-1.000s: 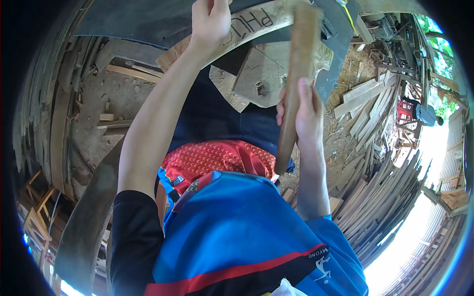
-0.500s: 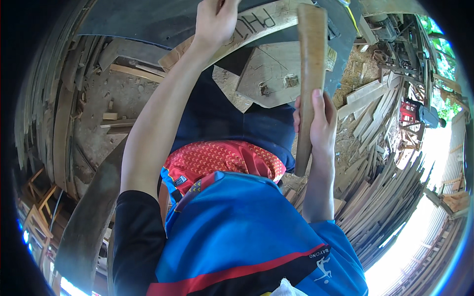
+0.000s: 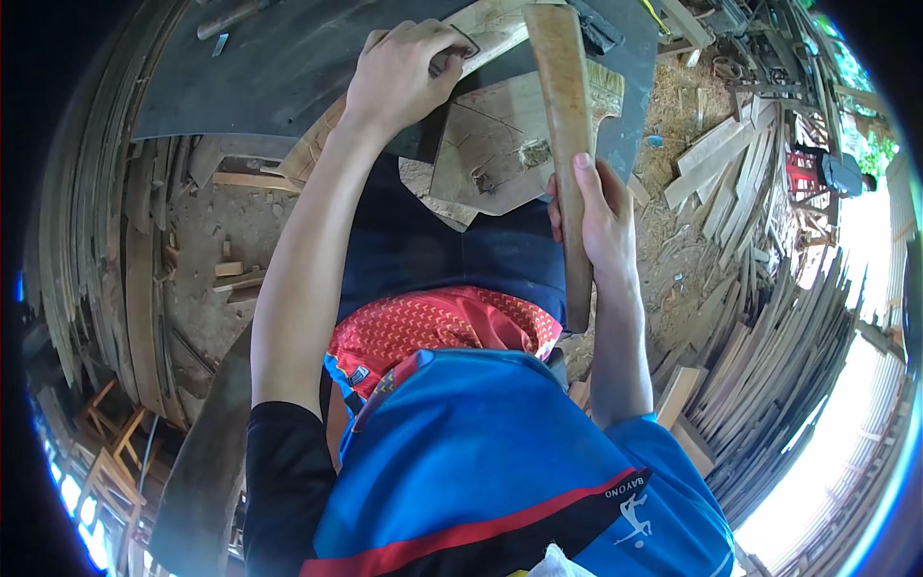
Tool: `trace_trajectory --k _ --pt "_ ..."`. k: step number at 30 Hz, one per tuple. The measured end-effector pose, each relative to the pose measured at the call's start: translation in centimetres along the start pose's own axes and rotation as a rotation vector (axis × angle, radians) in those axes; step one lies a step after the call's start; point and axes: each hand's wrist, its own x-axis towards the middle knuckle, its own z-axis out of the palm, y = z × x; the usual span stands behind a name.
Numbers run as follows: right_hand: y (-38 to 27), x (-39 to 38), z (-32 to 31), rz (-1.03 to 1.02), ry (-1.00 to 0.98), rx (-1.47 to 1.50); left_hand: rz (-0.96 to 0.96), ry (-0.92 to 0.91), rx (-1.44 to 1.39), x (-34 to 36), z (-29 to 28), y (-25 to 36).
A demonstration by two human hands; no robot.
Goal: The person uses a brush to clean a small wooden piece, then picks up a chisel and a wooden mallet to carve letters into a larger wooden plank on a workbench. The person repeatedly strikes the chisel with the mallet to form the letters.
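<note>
My right hand (image 3: 601, 212) grips the narrow lower end of a long wooden club (image 3: 558, 82), held nearly upright in the picture with its wide end at the top. My left hand (image 3: 399, 82) is over a curved wooden piece (image 3: 505, 27), with its fingers curled and pinched together. A thin dark curved line shows by those fingertips; I cannot make out what is between them. Beneath the curved piece, nearer my lap, is a flat angular board (image 3: 500, 135) with rough cut-out recesses. The club hides part of that board.
The curved piece lies on a dark work surface (image 3: 260, 87). A rod-like tool (image 3: 226, 21) and a small metal strip (image 3: 221, 44) rest at its far left. Timber stacks (image 3: 779, 385) stand at the right, long planks (image 3: 96, 250) at the left, and wood scraps (image 3: 236, 274) on the floor.
My left hand has come lower in the picture and now covers the writing on the curved piece. My right hand still holds the club, which now leans slightly left. The whole view has shifted.
</note>
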Motion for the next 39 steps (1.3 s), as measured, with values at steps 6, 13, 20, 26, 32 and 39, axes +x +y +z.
trace_trajectory --k 6,13,20,26,32,39 --pt "0.3 0.2 0.3 -0.018 -0.042 -0.011 -0.132 0.092 -0.196 0.2 0.1 -0.8" --pt "0.7 0.3 0.1 -0.004 -0.059 -0.048 -0.086 -0.018 -0.025 0.3 0.1 -1.3" --pt "1.4 0.3 -0.4 0.01 -0.072 -0.109 -0.074 0.01 0.011 0.2 0.6 -2.0" --pt "0.1 0.0 -0.2 -0.108 -0.026 -0.214 -0.077 0.025 -0.041 0.0 0.3 -1.8" --pt "-2.2 0.6 -1.9 -0.184 -0.043 -0.339 -0.135 -0.013 -0.14 0.2 -0.9 -0.3" --pt "-3.4 1.2 -2.8 -0.398 -0.031 -0.603 -0.105 -0.027 -0.119 0.1 -0.8 -0.6"
